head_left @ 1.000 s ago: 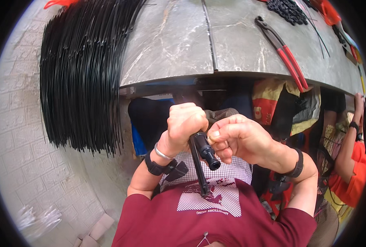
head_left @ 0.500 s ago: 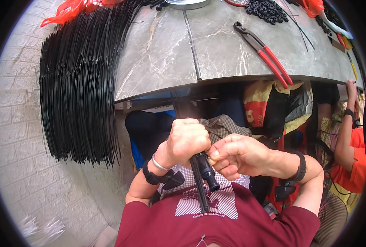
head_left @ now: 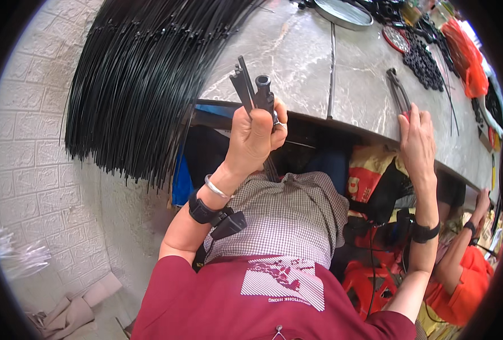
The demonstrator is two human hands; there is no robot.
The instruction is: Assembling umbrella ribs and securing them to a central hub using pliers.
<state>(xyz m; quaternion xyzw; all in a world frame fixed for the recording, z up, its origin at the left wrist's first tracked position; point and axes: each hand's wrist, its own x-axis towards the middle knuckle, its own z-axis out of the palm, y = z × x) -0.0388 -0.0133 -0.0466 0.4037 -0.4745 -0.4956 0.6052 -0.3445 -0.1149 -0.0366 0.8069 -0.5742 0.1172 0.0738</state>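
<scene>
The tube [head_left: 264,102] and the rods [head_left: 242,88] beside it are black; the strands [head_left: 149,85] far left are glossy black; the far table [head_left: 285,56] is grey with white veins; the pliers [head_left: 398,93], far right, are dark with a little red showing; the cloth [head_left: 285,209] is finely checked, dark on pale; the near shirt [head_left: 189,306] is maroon, its print [head_left: 282,280] white-striped; the bangle [head_left: 216,187] is silver; the left wall [head_left: 22,153], off-white, brick-patterned; the far-right bag [head_left: 466,59], red-orange.
</scene>
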